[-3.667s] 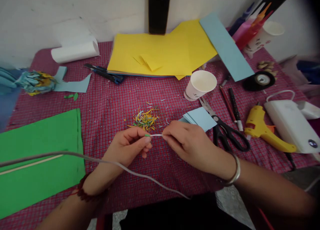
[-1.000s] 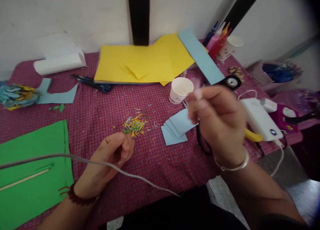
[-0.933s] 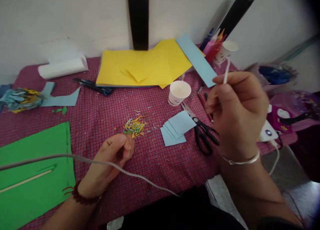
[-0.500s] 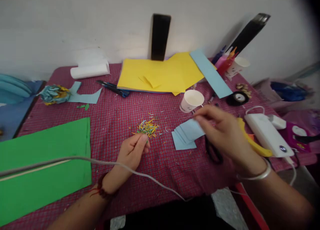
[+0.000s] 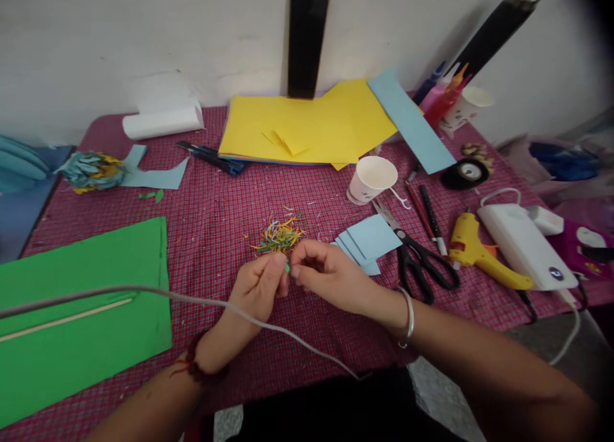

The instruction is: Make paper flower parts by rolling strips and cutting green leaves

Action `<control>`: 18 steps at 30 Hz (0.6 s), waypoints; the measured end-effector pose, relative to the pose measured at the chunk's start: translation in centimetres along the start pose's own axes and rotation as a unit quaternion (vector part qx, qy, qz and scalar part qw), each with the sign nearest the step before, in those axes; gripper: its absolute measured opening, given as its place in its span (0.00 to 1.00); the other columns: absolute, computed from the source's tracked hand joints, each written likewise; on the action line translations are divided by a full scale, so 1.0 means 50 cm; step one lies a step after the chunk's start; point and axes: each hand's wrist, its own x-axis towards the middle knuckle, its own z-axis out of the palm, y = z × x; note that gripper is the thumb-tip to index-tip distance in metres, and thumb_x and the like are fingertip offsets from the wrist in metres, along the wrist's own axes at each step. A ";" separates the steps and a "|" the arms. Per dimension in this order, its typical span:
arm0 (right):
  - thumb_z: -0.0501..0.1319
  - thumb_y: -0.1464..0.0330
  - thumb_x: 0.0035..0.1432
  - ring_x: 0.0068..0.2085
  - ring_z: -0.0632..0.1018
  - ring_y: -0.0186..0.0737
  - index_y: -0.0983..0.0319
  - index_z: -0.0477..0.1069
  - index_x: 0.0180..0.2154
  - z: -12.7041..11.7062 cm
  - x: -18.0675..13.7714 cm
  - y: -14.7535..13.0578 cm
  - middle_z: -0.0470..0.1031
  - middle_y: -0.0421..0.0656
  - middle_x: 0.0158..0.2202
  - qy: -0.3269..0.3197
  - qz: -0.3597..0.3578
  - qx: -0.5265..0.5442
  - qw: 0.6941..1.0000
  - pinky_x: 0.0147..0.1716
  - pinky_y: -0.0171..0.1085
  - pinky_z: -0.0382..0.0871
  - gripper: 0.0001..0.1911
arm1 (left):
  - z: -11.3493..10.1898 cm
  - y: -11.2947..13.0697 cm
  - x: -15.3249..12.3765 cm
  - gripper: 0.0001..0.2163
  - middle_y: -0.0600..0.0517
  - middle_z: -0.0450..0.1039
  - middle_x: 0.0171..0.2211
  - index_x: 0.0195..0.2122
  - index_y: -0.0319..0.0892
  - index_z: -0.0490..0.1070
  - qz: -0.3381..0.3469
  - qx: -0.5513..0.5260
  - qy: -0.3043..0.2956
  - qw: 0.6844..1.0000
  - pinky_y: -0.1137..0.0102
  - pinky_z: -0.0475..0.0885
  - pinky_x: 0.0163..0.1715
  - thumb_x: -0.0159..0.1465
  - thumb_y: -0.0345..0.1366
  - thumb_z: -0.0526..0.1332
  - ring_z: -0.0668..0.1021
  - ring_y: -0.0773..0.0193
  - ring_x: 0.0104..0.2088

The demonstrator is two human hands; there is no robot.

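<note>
My left hand (image 5: pixel 256 288) is closed in a pinch on a small green paper piece (image 5: pixel 287 267), most of it hidden by the fingers. Close against it, my right hand (image 5: pixel 330 277) has thumb and fingertips curled together at the green piece. Whatever lies between those right fingertips is too small to make out. Just beyond both hands lies a heap of thin yellow, green and pale paper shreds (image 5: pixel 278 233). Light blue paper squares (image 5: pixel 371 238) overlap beside my right hand. Behind them stands a paper cup (image 5: pixel 371 178), with a white hooked stick (image 5: pixel 401 199) beside it.
Black-handled scissors (image 5: pixel 422 263), a yellow glue gun (image 5: pixel 484 253) and a white power bank (image 5: pixel 527 244) lie to the right. Green sheets (image 5: pixel 81 250) cover the left side, a grey cable (image 5: pixel 201 299) crossing above them. Yellow sheets (image 5: pixel 288 128) and a phone (image 5: pixel 307 45) are at the back.
My right hand has moved left from beside the cup to my left hand, uncovering the scissors, pens and white hooked stick. My left hand keeps its pinch. The view has shifted slightly.
</note>
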 end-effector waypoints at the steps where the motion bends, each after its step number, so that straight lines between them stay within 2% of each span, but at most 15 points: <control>1: 0.57 0.73 0.55 0.25 0.64 0.29 0.62 0.63 0.28 -0.001 0.000 0.000 0.63 0.34 0.23 0.002 0.002 -0.003 1.000 0.25 0.31 0.58 0.04 | 0.000 -0.007 0.002 0.21 0.56 0.61 0.16 0.20 0.42 0.62 -0.016 -0.033 -0.003 0.999 0.73 0.59 0.18 0.68 0.46 0.48 0.63 0.70 0.18; 5: 0.56 0.74 0.53 0.26 0.65 0.30 0.62 0.63 0.27 -0.004 0.000 0.000 0.63 0.35 0.24 0.017 0.006 -0.053 0.998 0.26 0.32 0.58 0.04 | 0.001 -0.027 0.009 0.17 0.56 0.65 0.20 0.28 0.41 0.68 -0.012 -0.135 -0.025 0.991 0.74 0.63 0.19 0.67 0.47 0.50 0.67 0.70 0.19; 9: 0.55 0.74 0.54 0.26 0.65 0.31 0.62 0.64 0.27 -0.012 -0.003 -0.001 0.63 0.35 0.24 0.025 -0.001 -0.095 0.995 0.26 0.32 0.59 0.05 | -0.001 -0.020 0.011 0.14 0.56 0.65 0.20 0.25 0.41 0.66 -0.025 -0.113 -0.049 0.992 0.75 0.64 0.20 0.66 0.41 0.55 0.67 0.71 0.20; 11: 0.55 0.73 0.56 0.26 0.65 0.31 0.62 0.64 0.28 -0.022 -0.006 -0.005 0.63 0.35 0.24 0.039 -0.018 -0.112 0.993 0.26 0.32 0.60 0.04 | -0.012 -0.010 0.011 0.13 0.56 0.66 0.20 0.24 0.41 0.67 -0.025 -0.078 -0.017 0.997 0.75 0.64 0.20 0.66 0.38 0.55 0.68 0.71 0.20; 16: 0.55 0.74 0.59 0.32 0.71 0.34 0.62 0.67 0.35 -0.061 -0.009 -0.017 0.71 0.39 0.30 0.092 -0.082 -0.227 0.966 0.32 0.34 0.64 0.04 | -0.059 0.010 0.022 0.11 0.55 0.69 0.24 0.27 0.42 0.69 0.032 -0.037 0.150 0.988 0.73 0.64 0.24 0.65 0.37 0.56 0.69 0.69 0.25; 18: 0.55 0.75 0.59 0.34 0.73 0.35 0.62 0.69 0.35 -0.071 -0.008 -0.017 0.73 0.41 0.32 0.095 -0.097 -0.276 0.952 0.35 0.35 0.65 0.05 | -0.071 0.010 0.030 0.09 0.55 0.69 0.23 0.27 0.42 0.69 0.036 0.000 0.163 0.986 0.72 0.64 0.24 0.64 0.37 0.58 0.69 0.69 0.24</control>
